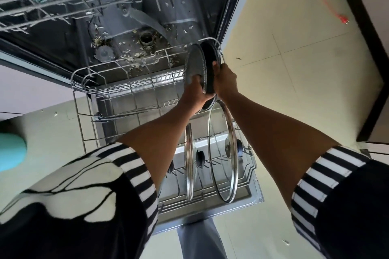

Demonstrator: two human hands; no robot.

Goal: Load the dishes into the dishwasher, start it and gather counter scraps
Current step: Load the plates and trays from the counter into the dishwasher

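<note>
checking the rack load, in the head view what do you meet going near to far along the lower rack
small glass lid and large glass lid standing on edge → left hand and right hand on two dark plates → food scraps on the tub floor

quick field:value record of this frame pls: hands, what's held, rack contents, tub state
left hand: grips the grey speckled round plate, upright on edge
right hand: grips the dark round plate beside it
lower wire rack: pulled out over the open door
already racked: two steel-rimmed glass pot lids, upright
tub floor: scattered food scraps around the drain
</note>
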